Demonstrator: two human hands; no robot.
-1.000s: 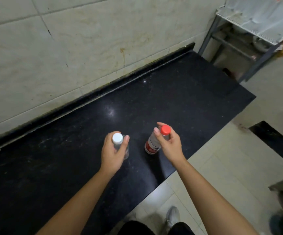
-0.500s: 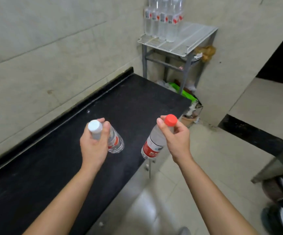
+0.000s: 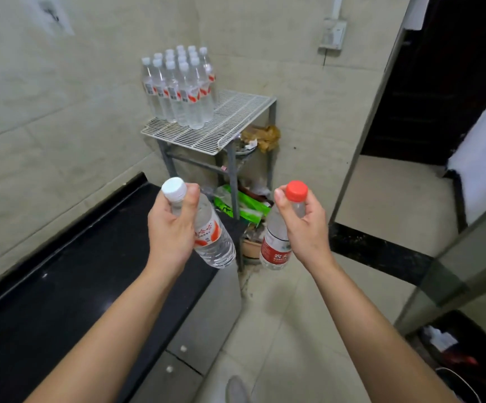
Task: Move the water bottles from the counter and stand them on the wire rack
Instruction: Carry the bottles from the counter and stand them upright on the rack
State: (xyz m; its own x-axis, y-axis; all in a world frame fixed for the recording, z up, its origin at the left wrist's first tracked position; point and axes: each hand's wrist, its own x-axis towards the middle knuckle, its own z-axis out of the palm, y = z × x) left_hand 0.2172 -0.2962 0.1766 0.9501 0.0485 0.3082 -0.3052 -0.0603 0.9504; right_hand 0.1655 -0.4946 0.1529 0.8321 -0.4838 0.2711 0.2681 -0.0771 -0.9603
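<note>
My left hand grips the neck of a clear water bottle with a white cap, held tilted in the air over the right end of the black counter. My right hand holds a red-capped water bottle with a red label by its neck, past the counter's end above the floor. Ahead stands the white wire rack in the corner, with several white-capped bottles standing grouped on its back left part. The rack's front and right part is bare wire.
Under the rack lie a green packet, bags and clutter. A steel cabinet front sits below the counter. A dark doorway and a glass panel edge are at the right; a dark bin stands at the lower right.
Both bottles have been lifted off the counter and carried right, toward the rack. The view has swung so the rack and its bottles are now straight ahead and nearer.
</note>
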